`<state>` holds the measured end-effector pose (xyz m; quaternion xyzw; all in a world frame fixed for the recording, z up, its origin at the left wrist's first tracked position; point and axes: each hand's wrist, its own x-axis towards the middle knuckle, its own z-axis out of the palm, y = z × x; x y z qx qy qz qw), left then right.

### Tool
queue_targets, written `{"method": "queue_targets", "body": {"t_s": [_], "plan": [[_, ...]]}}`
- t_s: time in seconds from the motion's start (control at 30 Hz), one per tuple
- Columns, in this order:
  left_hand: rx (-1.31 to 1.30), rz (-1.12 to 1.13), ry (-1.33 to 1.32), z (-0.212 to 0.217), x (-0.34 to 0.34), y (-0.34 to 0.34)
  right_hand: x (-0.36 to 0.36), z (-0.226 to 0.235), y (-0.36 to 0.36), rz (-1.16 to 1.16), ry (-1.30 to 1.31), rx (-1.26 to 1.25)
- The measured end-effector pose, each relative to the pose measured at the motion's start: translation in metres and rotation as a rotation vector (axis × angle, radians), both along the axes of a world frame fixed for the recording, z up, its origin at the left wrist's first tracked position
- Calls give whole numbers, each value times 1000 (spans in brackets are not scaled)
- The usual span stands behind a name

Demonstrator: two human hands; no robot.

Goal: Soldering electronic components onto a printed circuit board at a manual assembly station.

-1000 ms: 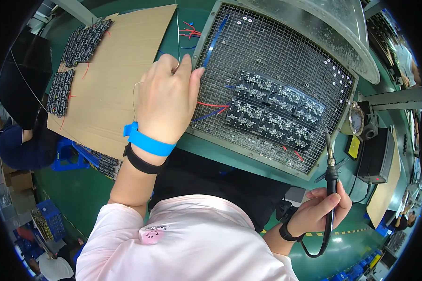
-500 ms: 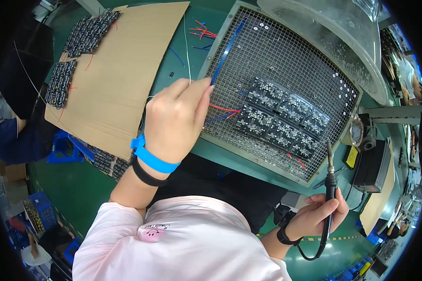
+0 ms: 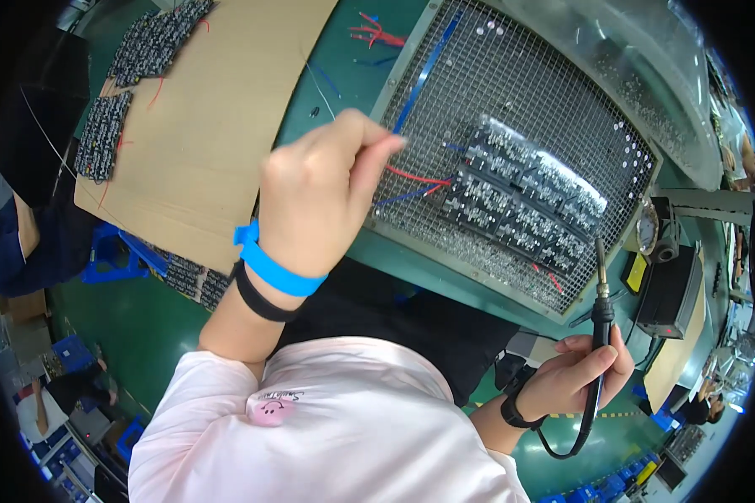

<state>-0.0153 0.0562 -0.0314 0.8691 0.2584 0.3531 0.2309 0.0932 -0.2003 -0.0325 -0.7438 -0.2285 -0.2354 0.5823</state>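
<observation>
My left hand [image 3: 323,197] is raised over the near-left edge of a metal mesh tray [image 3: 512,75], its fingers pinched on something thin that I cannot make out, close to a blue wire. It wears a blue wrist strap [image 3: 273,268] and a black band. A block of dark circuit boards [image 3: 520,205] with red and blue wires [image 3: 415,184] lies on the mesh to the right of that hand. My right hand [image 3: 575,377] is low at the right, off the bench edge, gripping a black soldering iron [image 3: 600,306] with its tip pointing up.
A brown cardboard sheet [image 3: 218,109] covers the green bench [image 3: 344,67] at left, with more dark boards [image 3: 105,134] along its far-left edge and near corner. Loose red wires [image 3: 377,33] lie at the top. A black box [image 3: 671,289] stands right of the tray.
My left hand has moved right, from the cardboard's edge to the mesh tray's near-left edge. My right hand has stayed low with the soldering iron.
</observation>
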Motion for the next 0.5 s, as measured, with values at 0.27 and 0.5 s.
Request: {"method": "queue_targets", "body": {"t_s": [0.27,0.5], "plan": [[-140,-22,-91,0,3,6,1,0,-1,-17,-3,-6],[-201,-42,-62,4,3,8,2,-1,-6,-33,17,-22]]}}
